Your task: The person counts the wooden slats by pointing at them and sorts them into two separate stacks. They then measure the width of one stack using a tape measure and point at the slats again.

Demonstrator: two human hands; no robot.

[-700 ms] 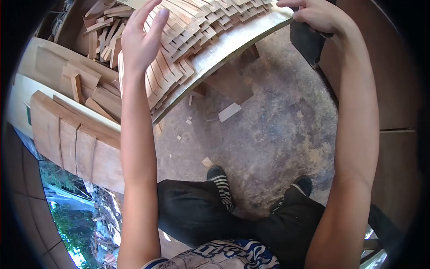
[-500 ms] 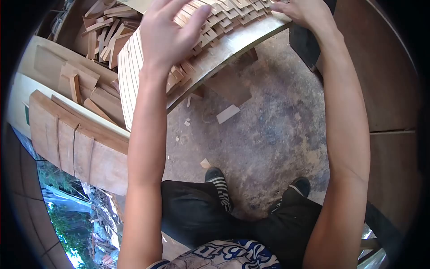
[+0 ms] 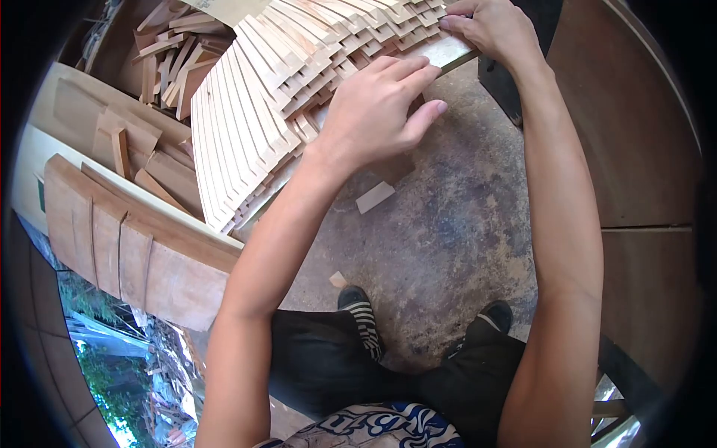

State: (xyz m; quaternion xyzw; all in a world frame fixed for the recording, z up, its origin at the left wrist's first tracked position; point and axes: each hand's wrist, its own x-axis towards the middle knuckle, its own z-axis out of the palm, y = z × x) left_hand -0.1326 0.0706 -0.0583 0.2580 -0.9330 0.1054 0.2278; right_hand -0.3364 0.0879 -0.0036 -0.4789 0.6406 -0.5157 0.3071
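Many pale wooden strips (image 3: 246, 112) lie side by side in a stacked, fanned layer on a table (image 3: 457, 54), their ends uneven along the near edge. My left hand (image 3: 385, 108) hovers by that edge, open, with the thumb apart from the fingers and nothing in it. At the right end of the stack, my right hand (image 3: 497, 30) has its thumb and fingers closed at the end of a wooden strip. The fingertips partly cover that strip, and its far part is lost among the others.
To the left, a bin holds loose wood offcuts (image 3: 175, 63). A curved wooden panel (image 3: 134, 231) stands below it. On the concrete floor (image 3: 448, 194) lies a pale rectangular offcut (image 3: 376, 197). Brown boards (image 3: 646, 149) line the right side.
My left hand has moved right and nearer to me, off the strips to the table's front edge. My right hand stays at the stack's right end, shifted slightly left in view.
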